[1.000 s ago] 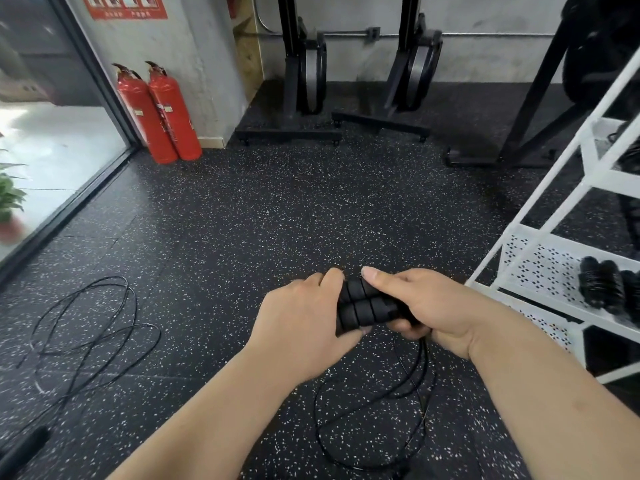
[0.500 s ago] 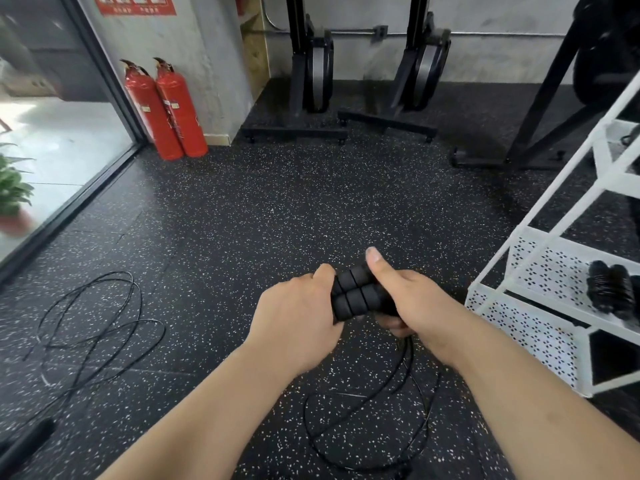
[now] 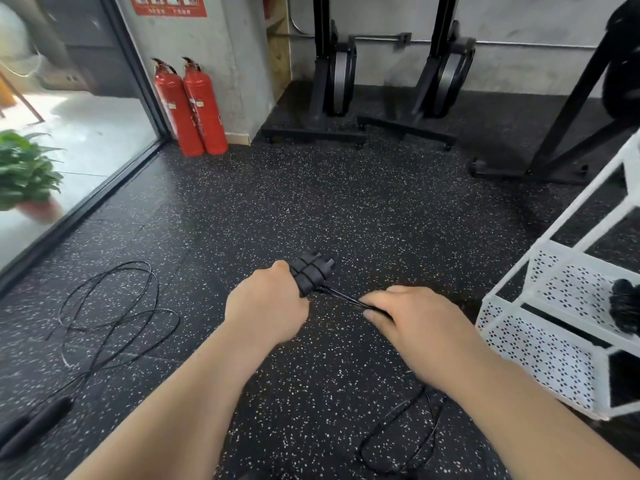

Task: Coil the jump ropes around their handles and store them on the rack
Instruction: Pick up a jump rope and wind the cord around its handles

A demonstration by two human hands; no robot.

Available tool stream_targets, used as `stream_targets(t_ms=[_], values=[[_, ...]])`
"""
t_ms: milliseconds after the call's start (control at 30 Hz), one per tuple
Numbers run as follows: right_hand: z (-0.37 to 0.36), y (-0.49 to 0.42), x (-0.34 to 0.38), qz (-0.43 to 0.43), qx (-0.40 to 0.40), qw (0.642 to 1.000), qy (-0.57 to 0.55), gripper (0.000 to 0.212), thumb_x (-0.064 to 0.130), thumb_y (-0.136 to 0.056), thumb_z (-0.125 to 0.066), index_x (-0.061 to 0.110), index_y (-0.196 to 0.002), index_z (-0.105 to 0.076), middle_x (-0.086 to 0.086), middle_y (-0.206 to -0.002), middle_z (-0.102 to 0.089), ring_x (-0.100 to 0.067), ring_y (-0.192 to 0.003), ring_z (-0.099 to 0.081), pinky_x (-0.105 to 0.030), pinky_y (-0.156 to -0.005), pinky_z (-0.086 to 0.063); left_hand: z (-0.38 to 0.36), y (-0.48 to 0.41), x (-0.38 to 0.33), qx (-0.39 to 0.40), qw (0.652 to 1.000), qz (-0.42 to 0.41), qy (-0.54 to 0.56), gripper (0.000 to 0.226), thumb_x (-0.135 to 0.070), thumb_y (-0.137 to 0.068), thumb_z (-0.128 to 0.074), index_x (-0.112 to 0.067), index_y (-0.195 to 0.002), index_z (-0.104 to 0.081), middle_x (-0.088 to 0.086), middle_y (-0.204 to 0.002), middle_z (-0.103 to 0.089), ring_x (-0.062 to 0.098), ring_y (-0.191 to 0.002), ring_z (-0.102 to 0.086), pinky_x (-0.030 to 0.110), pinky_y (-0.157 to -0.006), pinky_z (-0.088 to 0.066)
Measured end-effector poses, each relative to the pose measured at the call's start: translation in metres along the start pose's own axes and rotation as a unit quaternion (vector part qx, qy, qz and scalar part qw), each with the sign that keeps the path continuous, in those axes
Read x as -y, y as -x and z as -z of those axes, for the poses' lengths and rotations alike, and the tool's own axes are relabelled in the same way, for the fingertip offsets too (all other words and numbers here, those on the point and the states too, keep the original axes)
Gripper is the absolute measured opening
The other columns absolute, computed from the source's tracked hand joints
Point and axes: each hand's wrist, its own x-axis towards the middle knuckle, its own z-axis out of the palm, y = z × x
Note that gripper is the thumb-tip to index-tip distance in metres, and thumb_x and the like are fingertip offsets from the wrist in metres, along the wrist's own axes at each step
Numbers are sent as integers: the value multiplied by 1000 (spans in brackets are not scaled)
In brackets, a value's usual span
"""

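My left hand [image 3: 266, 306] grips two black ribbed jump rope handles [image 3: 310, 271] held side by side, their ends pointing away from me. My right hand [image 3: 412, 317] pinches the thin black cord [image 3: 341, 296] a short way from the handles and holds it taut. The slack of that cord [image 3: 405, 441] loops on the floor below my right forearm. A second jump rope [image 3: 110, 320] lies in loose loops on the floor at the left, with its black handle [image 3: 33, 427] near the lower left edge. The white rack [image 3: 540, 327] stands at the right, with a coiled black rope [image 3: 625, 306] on its perforated shelf.
Two red fire extinguishers [image 3: 188, 105] stand by a concrete pillar at the back left. Black machine frames [image 3: 401, 129] line the back wall. A glass wall with a black floor rail [image 3: 83, 209] runs along the left, a potted plant [image 3: 27, 174] behind it.
My right hand has left the handles and slid out along the cord to the right, pulling it taut. My left hand alone now holds both handles, turned more upright.
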Motion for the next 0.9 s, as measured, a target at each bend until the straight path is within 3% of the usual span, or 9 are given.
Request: stream_targets(t_ms=[167,333,500,633,800,900], values=[[16,2,20,55,-31,992,111,41,56,-111,-29,37,-120,-64,12,-98,-58,-8,-80,-60,-27,-67,-52,-7,1,0,41,998,0,-43,23,-32,-96,-58,-20,-112,-48,0,-95,-60,28,-84,-63,38,-71,-51],[22,0,17,65,-87,989,99,37,59,-103,-44,38,-101,-74,11,-81,-52,-7,-65,-50,-25,-53,-38,-22,18,-14,46,991,-57,-115,30,-34,-98,-61,-17,-119,-47,0,-88,-54,28,-80,-58,38,-67,-47],[25,-6,-7,21,-76,997,-15,26,61,-97,-62,41,-97,-77,17,-84,-60,-5,-77,-59,-35,-67,-54,-44,41,-37,72,972,-161,-156,32,-34,-99,-61,-18,-122,-46,-2,-86,-49,28,-77,-55,39,-65,-47],[24,-9,-30,-26,0,995,-96,19,62,-88,-76,44,-84,-77,19,-77,-67,1,-75,-63,-33,-71,-55,-40,54,-48,87,945,-267,-168,34,-38,-100,-62,-20,-124,-47,2,-103,-64,29,-87,-63,40,-71,-48],[30,-8,-52,-55,85,973,-209,20,62,-82,-82,42,-78,-79,22,-81,-73,0,-78,-67,-29,-76,-52,-21,60,-50,49,916,-375,-133,39,-48,-97,-64,-24,-123,-45,-4,-110,-62,24,-98,-65,39,-81,-49],[34,-6,-56,-60,107,952,-282,27,63,-83,-79,36,-86,-82,9,-89,-77,-15,-90,-72,-43,-91,-57,-11,58,-46,18,916,-391,-84,40,-51,-95,-62,-29,-124,-46,-11,-112,-62,19,-100,-64,36,-84,-48]])
